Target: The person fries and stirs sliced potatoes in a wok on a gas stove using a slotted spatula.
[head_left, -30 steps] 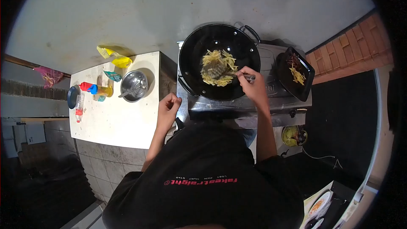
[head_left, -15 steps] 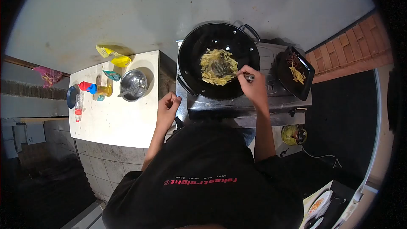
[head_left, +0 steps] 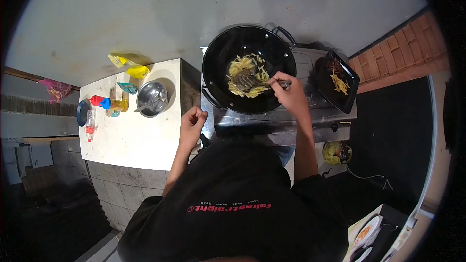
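Observation:
A black two-handled wok [head_left: 279, 94] sits on the steel gas stove [head_left: 306, 68], holding pale yellow cut strips [head_left: 238, 64] that look like potato. My right hand [head_left: 290, 94] is closed around the handle of a metal spatula [head_left: 245, 80]. Its slotted head lies flat over the strips in the middle of the wok. My left hand [head_left: 193, 122] hangs in front of the stove's left edge, fingers curled into a loose fist, nothing visible in it. Right of the wok, a black tray [head_left: 335, 98] carries more yellow strips and some dark reddish pieces.
On the white table [head_left: 141, 140] at left stand a steel bowl [head_left: 153, 99] with a spoon in it, a yellow packet [head_left: 138, 71], a red-capped bottle [head_left: 90, 130] and other containers. A gas cylinder [head_left: 333, 153] stands below the stove's right side. A wall rises behind the stove.
The spatula head has shifted slightly left and toward me over the strips, and now lies flatter. My right hand has moved slightly with it. My left hand stays put.

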Demonstrator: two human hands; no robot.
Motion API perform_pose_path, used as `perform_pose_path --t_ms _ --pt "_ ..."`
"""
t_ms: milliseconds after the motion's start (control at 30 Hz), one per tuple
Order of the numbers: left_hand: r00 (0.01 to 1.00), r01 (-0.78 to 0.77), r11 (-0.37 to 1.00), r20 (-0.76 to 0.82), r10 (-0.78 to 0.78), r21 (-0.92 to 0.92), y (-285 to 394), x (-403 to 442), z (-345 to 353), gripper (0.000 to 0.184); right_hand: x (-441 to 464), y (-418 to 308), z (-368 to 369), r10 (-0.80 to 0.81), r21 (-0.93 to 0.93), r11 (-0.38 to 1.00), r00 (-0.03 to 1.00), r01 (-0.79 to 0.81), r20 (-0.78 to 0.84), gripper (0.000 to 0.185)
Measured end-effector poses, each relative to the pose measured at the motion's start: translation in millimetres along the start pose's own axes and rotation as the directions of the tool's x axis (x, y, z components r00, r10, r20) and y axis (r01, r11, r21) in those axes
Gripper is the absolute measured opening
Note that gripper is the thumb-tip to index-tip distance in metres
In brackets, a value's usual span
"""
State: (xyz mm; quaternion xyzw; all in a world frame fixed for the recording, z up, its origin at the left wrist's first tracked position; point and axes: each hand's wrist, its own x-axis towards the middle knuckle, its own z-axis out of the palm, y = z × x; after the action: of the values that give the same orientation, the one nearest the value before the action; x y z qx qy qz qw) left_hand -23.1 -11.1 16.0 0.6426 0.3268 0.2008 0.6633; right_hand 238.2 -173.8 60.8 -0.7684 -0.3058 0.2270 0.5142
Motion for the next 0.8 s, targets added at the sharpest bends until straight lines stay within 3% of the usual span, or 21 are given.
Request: perform_pose_path --t_ms 133,200,400,500,600,733,800 --pt "1.000 -0.022 1.000 0.000 0.022 0.001 -1.4 0.2 1.2 0.031 -2.6 -3.9 -2.0 -0.005 -0.026 1.000 0.999 0.004 -0.041 0.010" --pt "1.000 -0.017 1.000 0.004 0.017 -0.004 -0.9 0.7 1.5 0.031 -5.0 -4.3 -2.9 -0.062 -0.134 0.989 0.997 0.056 -0.048 0.011" --pt "1.000 -0.009 1.000 0.020 0.008 0.002 -0.6 2.9 1.8 0.031 -2.6 3.0 0.6 -0.004 0.021 1.000 0.999 0.005 -0.031 0.011" --pt "1.000 -0.009 1.000 0.013 0.008 0.011 -2.3 2.8 1.4 0.031 -5.3 -1.6 3.9 -0.101 -0.126 0.988 0.989 0.087 -0.106 0.012" --pt "1.000 0.001 1.000 0.011 -0.001 0.001 -4.6 2.1 -0.4 0.031 -3.3 -2.4 1.4 -0.015 -0.056 0.998 1.000 0.014 -0.020 0.012" --pt "1.000 -0.004 1.000 0.014 0.004 -0.019 -2.8 3.0 0.4 0.030 1.5 5.4 4.9 0.008 0.006 1.000 0.999 -0.008 -0.032 0.012" --pt "1.000 -0.009 1.000 0.010 0.009 -0.012 -2.4 3.5 0.2 0.030 0.2 0.8 5.8 -0.074 -0.125 0.990 0.993 0.063 -0.090 0.012"
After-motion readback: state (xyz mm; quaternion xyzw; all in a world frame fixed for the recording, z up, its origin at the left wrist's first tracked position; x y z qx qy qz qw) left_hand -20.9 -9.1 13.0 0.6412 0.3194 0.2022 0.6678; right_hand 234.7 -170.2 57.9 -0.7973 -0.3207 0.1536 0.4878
